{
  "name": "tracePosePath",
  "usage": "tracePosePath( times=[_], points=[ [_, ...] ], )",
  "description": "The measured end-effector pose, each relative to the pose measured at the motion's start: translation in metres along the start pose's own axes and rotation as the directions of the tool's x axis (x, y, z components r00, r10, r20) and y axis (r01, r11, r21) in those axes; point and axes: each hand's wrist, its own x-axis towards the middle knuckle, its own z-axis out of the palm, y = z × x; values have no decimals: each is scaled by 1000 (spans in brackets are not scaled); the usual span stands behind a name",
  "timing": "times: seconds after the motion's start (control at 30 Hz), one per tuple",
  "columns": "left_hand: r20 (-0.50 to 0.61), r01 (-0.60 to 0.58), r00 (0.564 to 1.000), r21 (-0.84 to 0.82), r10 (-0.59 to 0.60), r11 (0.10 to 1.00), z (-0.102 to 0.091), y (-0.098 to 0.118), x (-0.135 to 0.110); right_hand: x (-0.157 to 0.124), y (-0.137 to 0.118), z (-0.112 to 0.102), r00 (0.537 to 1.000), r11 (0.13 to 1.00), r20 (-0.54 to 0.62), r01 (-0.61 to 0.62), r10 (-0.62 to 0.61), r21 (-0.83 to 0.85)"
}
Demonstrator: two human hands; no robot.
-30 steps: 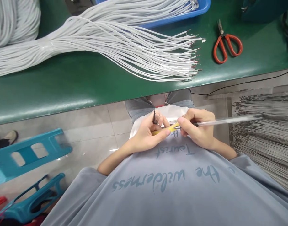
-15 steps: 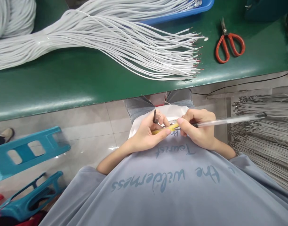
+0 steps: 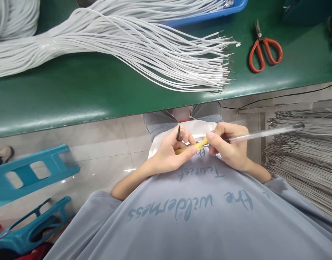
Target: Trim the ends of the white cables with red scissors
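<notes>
Both hands are close together in front of my shirt, below the table edge. My left hand (image 3: pixel 175 150) is closed round a slim yellow piece (image 3: pixel 200 145), whose kind I cannot make out; something shiny shows beside it. A small black pen cap (image 3: pixel 178 134) sticks up between the left fingers. In my right hand (image 3: pixel 231 146) is a clear-barrelled pen (image 3: pixel 263 135) with a black grip, its back end pointing right. The pen's tip is at the yellow piece, and my right thumb lies against the yellow piece's end.
A large bundle of white cables (image 3: pixel 155 54) lies on the green table (image 3: pixel 73 97), stripped ends to the right. Behind it is a blue tray (image 3: pixel 204 18). Red-handled scissors (image 3: pixel 259 54) lie right. Blue stools (image 3: pixel 33 173) stand at left; more cables (image 3: pixel 304 151) are at right.
The pen's tip has shifted slightly along the yellow piece, and its back end has moved a little left and up in view. My left hand keeps its hold.
</notes>
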Motion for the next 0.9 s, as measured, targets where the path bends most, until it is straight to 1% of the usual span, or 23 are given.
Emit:
tracePosePath(
  times=[0.1,0.27,0.37,0.47,0.77,0.9],
  points=[
    [-3,2,1000,7,-2,1000,-1,-1,-1,1,0,1,1000,1000,-15,-14,14,-10],
    [7,5,1000,-15,-5,1000,0,-2,0,1,0,0,1000,1000,10,-6,6,-29],
    [12,-9,1000,-20,9,1000,0,-2,0,1,0,0,1000,1000,-1,-19,19,-21],
    [6,4,1000,-7,-4,1000,-1,-2,0,1,-1,0,999,1000,-12,-31,31,-1],
    [-11,-23,1000,-28,22,999,0,-2,2,3,0,-1,999,1000,20,-26,26,10],
    [-4,-16,1000,-22,16,1000,0,-2,2,2,1,-2,1000,1000,23,-13,13,-26]
  ],
)
